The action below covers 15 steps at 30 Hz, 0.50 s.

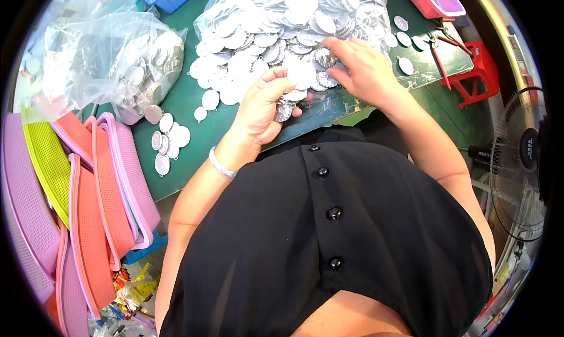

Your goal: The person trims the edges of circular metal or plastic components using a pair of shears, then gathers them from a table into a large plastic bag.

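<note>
A big heap of round silver metal discs with small loops, like medals (249,46), covers the green table's far middle, partly inside a clear plastic bag (376,20). At the table's near edge, my left hand (261,105) is closed around a few silver discs (284,111), its thumb on top. Over the right side of the heap reaches my right hand (367,70), thumb and forefinger apart. One disc (324,58) lies by those fingertips; whether they touch it I cannot tell. Several loose discs (181,136) lie left of my left hand.
Another clear bag of discs (147,73) stands at the left. Pink, orange and green plastic baskets (88,219) are stacked beside the table. Red-handled pliers (440,61) and loose discs (405,66) lie far right, near a red stool (479,73) and a fan (526,155).
</note>
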{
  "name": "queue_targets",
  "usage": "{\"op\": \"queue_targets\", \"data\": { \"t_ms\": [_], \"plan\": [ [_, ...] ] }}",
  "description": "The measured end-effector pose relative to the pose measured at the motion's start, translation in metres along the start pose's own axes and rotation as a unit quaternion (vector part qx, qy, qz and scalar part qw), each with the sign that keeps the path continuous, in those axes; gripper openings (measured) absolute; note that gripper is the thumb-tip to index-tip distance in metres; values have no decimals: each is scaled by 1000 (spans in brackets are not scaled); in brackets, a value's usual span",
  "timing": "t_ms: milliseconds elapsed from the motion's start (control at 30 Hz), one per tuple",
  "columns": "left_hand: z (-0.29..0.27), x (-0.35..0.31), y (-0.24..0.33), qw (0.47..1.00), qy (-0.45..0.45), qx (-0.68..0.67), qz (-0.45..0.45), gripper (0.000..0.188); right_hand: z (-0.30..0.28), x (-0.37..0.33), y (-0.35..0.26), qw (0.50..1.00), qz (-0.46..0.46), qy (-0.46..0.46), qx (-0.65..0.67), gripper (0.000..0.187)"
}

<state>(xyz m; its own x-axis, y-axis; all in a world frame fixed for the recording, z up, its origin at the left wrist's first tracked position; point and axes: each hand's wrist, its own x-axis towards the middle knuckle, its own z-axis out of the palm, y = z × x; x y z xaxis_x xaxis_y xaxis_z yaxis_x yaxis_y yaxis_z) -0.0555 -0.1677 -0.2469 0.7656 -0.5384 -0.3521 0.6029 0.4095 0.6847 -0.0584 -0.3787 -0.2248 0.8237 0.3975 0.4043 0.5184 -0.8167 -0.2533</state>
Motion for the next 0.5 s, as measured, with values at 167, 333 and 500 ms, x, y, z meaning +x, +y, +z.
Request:
{"op": "queue_targets", "data": {
  "t_ms": [167,333,500],
  "plan": [
    [4,-5,3,1000,-1,15,10,36,11,1,0,999,-29,22,-25,38],
    [-1,-4,3,1000,-5,6,6,32,14,2,7,992,56,70,83,28],
    [-3,0,2,1000,-17,-22,11,22,7,4,3,895,221,31,387,24]
  ]
}}
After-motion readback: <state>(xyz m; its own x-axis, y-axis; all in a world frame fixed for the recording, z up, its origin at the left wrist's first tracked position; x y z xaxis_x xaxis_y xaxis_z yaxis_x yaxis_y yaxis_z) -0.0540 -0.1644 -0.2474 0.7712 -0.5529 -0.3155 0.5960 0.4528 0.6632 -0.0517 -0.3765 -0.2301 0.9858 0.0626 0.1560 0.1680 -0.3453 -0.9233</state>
